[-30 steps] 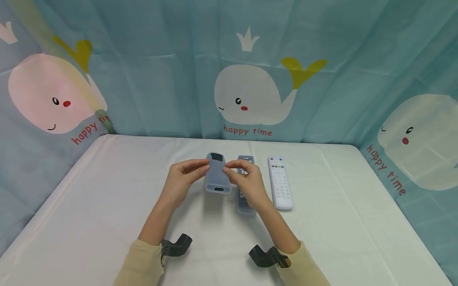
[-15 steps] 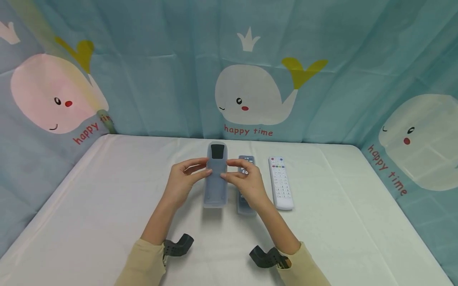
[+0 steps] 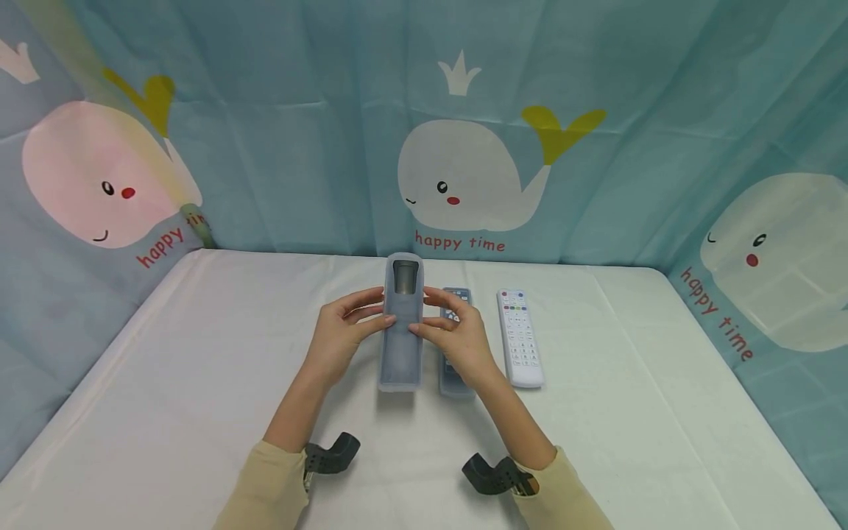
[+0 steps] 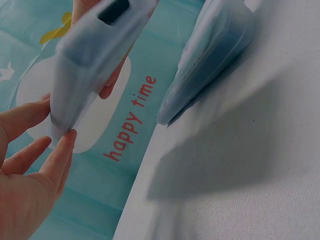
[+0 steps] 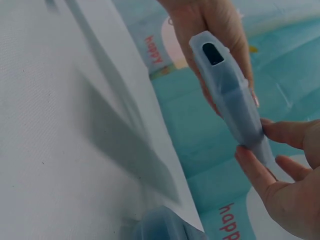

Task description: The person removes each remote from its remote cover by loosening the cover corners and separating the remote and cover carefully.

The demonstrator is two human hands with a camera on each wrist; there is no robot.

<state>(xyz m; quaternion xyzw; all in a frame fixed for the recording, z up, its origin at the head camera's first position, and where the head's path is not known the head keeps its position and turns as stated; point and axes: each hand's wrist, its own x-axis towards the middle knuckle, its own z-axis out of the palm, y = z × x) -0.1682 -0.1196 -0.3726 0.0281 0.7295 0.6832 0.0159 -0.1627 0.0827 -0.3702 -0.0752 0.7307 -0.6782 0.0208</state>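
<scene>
A translucent blue-grey silicone remote control cover is held up over the table, its long side toward the head camera. Near its top is a dark window; a smaller dark slot shows at its lower end in the right wrist view. My left hand pinches the left edge between thumb and fingers. On the opposite edge, my right hand pinches it the same way. Behind the right hand lies a remote in a similar blue-grey cover, partly hidden by the fingers.
A white remote control lies button side up to the right of the covered one. White cloth spreads over the table. A teal curtain with whale prints stands behind and at both sides.
Both hands have tilted the cover: its lower end faced the head camera before, and now its long side with the window does. The remotes on the table stay put.
</scene>
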